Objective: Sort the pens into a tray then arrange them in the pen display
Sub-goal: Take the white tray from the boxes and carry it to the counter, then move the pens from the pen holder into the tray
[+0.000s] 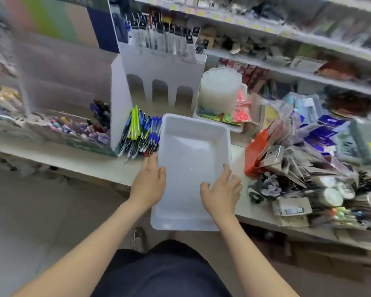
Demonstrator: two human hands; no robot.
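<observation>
Stationery shop aisle: stocked shelves (287,33) across the upper right of the frame, pale desk (77,161) running from the left edge to the lower right. The view is soft with blur.

- Tray (193,146): white plastic, rectangular, nothing in it, centre of frame. Its long axis runs from bottom centre upward, leaning slightly right. The far half lies over the desk and the near end overhangs the desk edge toward the person. Whether it rests on the desk cannot be told.
- Left grip (149,181): holding the tray's left rim, thumb inside.
- Right grip (222,189): holding the right rim, thumb inside.
- Pens (139,133): loose heap, mostly blue and black with one yellow-green bunch, on the desk just beside the tray's far left corner. The barrels lie roughly along the tray's long axis.
- Pen display (159,91): white, three arched slots, upper centre, directly behind the pens.

Judgement: sorting is not yet begun. The pens lie up and left of the left grip, which is the nearer one. The right grip would have to cross the tray.
</observation>
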